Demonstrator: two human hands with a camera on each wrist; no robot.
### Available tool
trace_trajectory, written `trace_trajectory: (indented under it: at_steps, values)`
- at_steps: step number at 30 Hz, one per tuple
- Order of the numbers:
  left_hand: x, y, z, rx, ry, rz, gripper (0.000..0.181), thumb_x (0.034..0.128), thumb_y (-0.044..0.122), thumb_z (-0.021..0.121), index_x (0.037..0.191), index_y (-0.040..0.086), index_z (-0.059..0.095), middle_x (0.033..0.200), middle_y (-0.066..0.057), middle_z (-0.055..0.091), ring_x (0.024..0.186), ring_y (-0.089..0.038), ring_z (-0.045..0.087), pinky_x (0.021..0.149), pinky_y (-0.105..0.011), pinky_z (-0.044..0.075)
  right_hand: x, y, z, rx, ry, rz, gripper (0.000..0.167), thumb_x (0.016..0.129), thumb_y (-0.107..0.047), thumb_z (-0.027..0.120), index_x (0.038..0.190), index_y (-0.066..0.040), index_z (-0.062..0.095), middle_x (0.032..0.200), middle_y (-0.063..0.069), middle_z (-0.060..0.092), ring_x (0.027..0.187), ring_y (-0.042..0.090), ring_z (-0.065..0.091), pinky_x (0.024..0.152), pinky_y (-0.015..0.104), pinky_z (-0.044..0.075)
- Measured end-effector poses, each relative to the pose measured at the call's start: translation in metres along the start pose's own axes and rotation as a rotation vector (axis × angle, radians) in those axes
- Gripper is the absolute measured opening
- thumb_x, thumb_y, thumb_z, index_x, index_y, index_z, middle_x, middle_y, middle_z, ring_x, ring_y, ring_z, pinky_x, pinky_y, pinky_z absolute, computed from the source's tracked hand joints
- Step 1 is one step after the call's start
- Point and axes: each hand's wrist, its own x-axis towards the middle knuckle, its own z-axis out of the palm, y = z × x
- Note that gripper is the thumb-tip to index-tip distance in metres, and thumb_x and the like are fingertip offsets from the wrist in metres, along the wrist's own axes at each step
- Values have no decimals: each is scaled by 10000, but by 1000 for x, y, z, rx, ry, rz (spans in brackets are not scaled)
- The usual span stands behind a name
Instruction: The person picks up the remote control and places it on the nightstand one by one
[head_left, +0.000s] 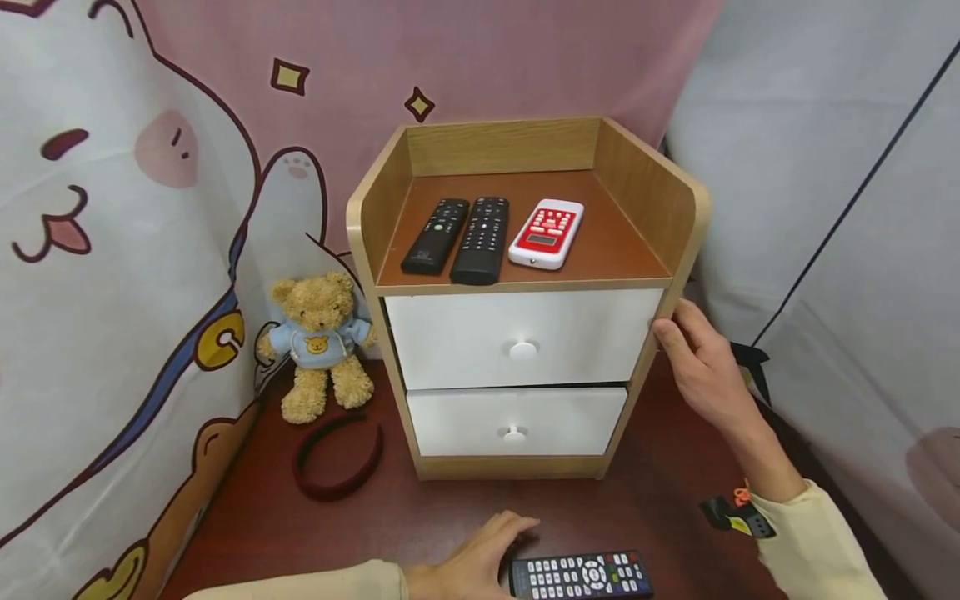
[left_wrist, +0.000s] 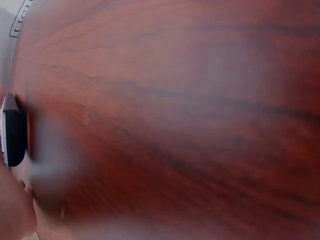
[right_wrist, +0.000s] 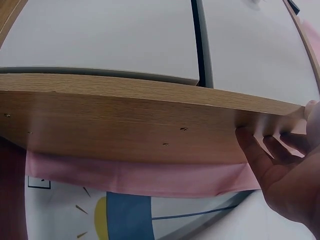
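My left hand (head_left: 476, 562) is at the bottom of the head view, fingers spread about the left end of a black remote control (head_left: 581, 577) with white buttons. The remote lies on the dark red table. In the left wrist view, the end of this remote (left_wrist: 15, 137) shows at the left edge, beside part of the hand. My right hand (head_left: 705, 362) touches the right side of a small wooden cabinet (head_left: 502, 147) with two white drawers. Seen from the right wrist, the fingers (right_wrist: 257, 155) reach along the side panel and the thumb is by its front edge.
On the cabinet top lie two black remotes (head_left: 435, 237) (head_left: 482, 242) and a red-and-white remote (head_left: 546, 235). A teddy bear (head_left: 318, 342) sits left of the cabinet, with a dark red headband (head_left: 337, 487) before it. Printed cloth (head_left: 480, 58) hangs behind.
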Motion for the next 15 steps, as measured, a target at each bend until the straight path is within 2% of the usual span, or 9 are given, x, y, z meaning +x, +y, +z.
trace_trajectory:
  at_steps: [5, 9, 11, 15]
  values:
    - [1, 3, 0, 43, -37, 12, 838, 745, 399, 866, 1415, 88, 471, 1189, -8, 580, 1080, -59, 513, 939, -157, 426, -1, 0, 1, -6, -2, 8, 406, 1059, -146, 458, 1464, -156, 475, 1379, -49, 484, 1106, 49, 504, 872, 68, 405]
    - [4, 8, -1, 55, -76, 10, 688, 770, 381, 852, 1334, 102, 573, 1142, 16, 588, 1064, -19, 499, 920, -117, 399, -1, -1, 1, -14, 0, 10, 404, 1060, -153, 458, 1463, -160, 477, 1394, -22, 485, 1105, 40, 505, 874, 65, 398]
    - [6, 10, -1, 55, -81, 5, 626, 786, 379, 842, 1302, 114, 606, 1135, 25, 577, 1070, -8, 488, 917, -112, 394, -1, -1, 1, -20, 5, 9, 395, 1061, -155, 456, 1455, -159, 486, 1397, 4, 489, 1093, 38, 508, 868, 65, 396]
    - [7, 12, 1, 111, -54, 26, 603, 774, 369, 854, 1269, 105, 634, 1109, 24, 569, 1055, -14, 493, 911, -87, 381, 0, -1, 1, -21, 9, 1, 388, 1061, -150, 452, 1447, -150, 494, 1398, 45, 493, 1076, 48, 513, 859, 71, 402]
